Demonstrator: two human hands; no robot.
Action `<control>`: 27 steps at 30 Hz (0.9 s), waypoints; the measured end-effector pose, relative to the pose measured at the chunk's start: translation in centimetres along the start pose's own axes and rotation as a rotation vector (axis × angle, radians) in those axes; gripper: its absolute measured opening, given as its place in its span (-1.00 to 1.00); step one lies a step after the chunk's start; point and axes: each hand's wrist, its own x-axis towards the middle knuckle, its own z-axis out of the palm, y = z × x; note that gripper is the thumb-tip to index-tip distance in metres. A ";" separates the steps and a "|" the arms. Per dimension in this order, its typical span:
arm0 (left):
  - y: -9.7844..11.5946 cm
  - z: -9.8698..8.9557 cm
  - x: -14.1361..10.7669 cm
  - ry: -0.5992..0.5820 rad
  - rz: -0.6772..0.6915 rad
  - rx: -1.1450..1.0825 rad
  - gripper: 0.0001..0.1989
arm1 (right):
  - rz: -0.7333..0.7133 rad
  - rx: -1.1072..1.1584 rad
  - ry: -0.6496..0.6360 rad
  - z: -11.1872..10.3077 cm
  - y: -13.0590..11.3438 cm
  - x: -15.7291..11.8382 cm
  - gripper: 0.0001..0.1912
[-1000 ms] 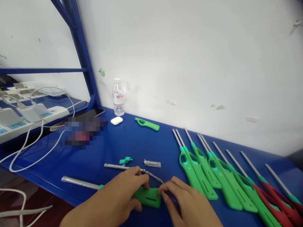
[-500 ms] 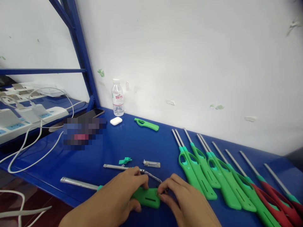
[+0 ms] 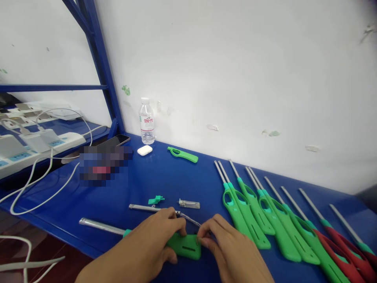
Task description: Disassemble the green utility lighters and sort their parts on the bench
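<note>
My left hand [image 3: 150,245] is closed on a green lighter [image 3: 185,247] that lies on the blue table, its metal tube [image 3: 101,226] pointing left. The fingertips of my right hand [image 3: 231,249] are pinched together at the lighter's right end; what they hold, if anything, is too small to tell. Just behind my hands lies a loose metal tube [image 3: 144,208] with thin wires [image 3: 191,220] running toward my right fingers. A small teal part [image 3: 156,200] and a clear fuel tank [image 3: 189,204] lie behind that.
Several green lighters [image 3: 246,214] and red ones [image 3: 338,243] lie in a row at the right. A green shell half [image 3: 183,155], a white case [image 3: 145,150] and a bottle [image 3: 147,122] stand or lie near the wall. Power strips [image 3: 55,143] with cables are at the left.
The green lighter and both hands have shifted very slightly to the right. My hold on it looks the same.
</note>
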 end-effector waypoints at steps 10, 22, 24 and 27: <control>0.5 -0.1 -0.3 0.024 0.007 0.004 -0.49 | -0.011 -0.045 -0.015 0.0 0.0 -0.4 -0.79; 0.1 0.1 0.1 0.014 0.007 0.012 -0.54 | -0.005 -0.036 0.011 0.2 0.0 0.2 -0.81; 0.4 0.0 0.1 0.021 0.012 0.007 -0.58 | -0.034 -0.068 0.028 0.2 -0.1 0.3 -0.81; 0.8 -0.2 -0.1 0.025 0.003 0.004 -0.60 | -0.058 -0.100 0.054 0.3 -0.2 0.3 -0.82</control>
